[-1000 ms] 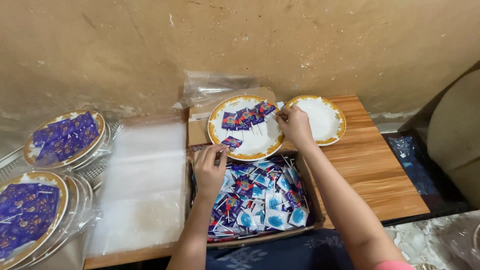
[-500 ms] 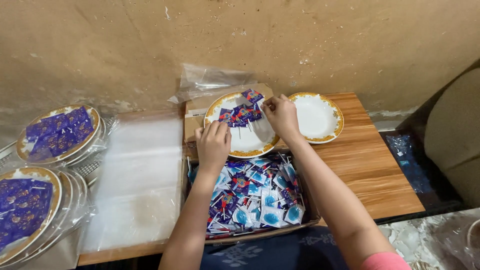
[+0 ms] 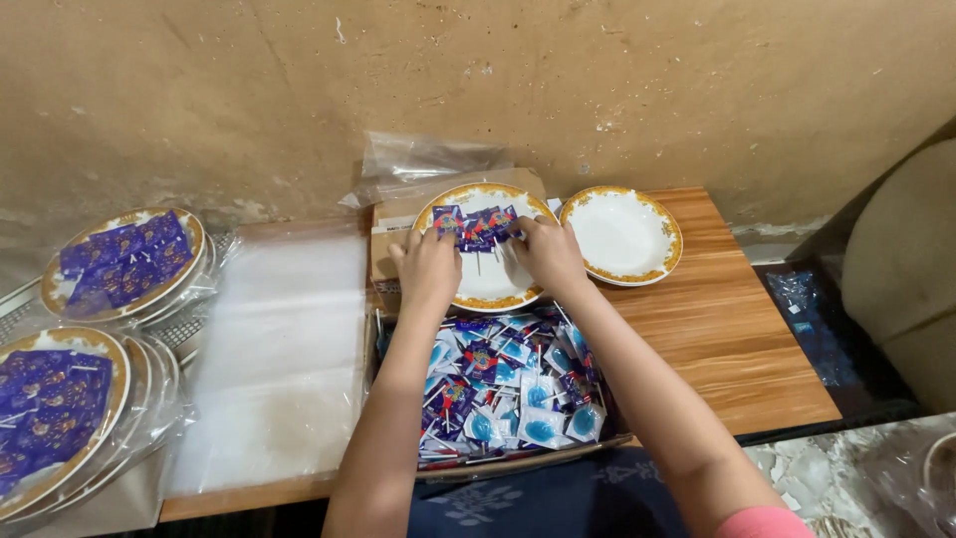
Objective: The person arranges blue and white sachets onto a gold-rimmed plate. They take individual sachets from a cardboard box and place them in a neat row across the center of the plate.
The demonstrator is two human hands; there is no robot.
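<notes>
Hands are working over the plate (image 3: 485, 289) with the gold rim, which is resting on a cardboard box (image 3: 394, 231) at the back of the table (image 3: 717, 329). Left hand (image 3: 426, 267) and right hand (image 3: 547, 254) are both pinching purple packets (image 3: 476, 223), laying them in a row along the plate's far edge; fingers are closed on the packets, not released. Most of this plate is showing bare white, so filling appears only begun. Second plate (image 3: 622, 235) just beside it is holding nothing. Tray (image 3: 503, 384) below is lying heaped with purple and blue packets, a large stock remaining. Far left, filled plates (image 3: 119, 261) in clear bags are sitting stacked, apparently finished. Clear bags (image 3: 279, 349) are lying flat between.
</notes>
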